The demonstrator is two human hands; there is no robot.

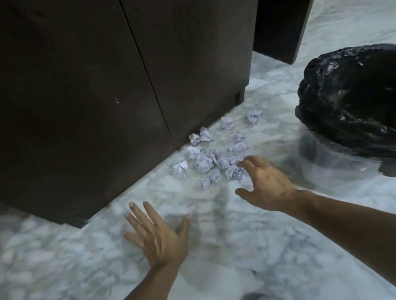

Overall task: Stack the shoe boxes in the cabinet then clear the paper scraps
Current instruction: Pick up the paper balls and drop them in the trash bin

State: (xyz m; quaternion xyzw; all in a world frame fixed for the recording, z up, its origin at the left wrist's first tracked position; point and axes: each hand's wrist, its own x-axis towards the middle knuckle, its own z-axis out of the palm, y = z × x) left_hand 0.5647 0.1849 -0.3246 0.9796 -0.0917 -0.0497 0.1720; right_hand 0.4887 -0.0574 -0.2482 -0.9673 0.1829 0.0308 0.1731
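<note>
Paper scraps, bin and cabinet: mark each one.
paper scraps (214,159), head view, on a crumpled ball in the middle of the pile.
bin (354,112), head view, on the black liner over its rim.
cabinet (190,49), head view, on the right-hand door face.

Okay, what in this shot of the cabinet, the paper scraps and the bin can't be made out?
Head view, the only one:
- Shoe boxes: none visible; the cabinet's shut doors hide its inside.
- Bin: cut by the right edge; dark liner hides its contents.
- Print on the paper scraps: too small, blurred.
- Whether the right hand touches a scrap: blurred.
</note>
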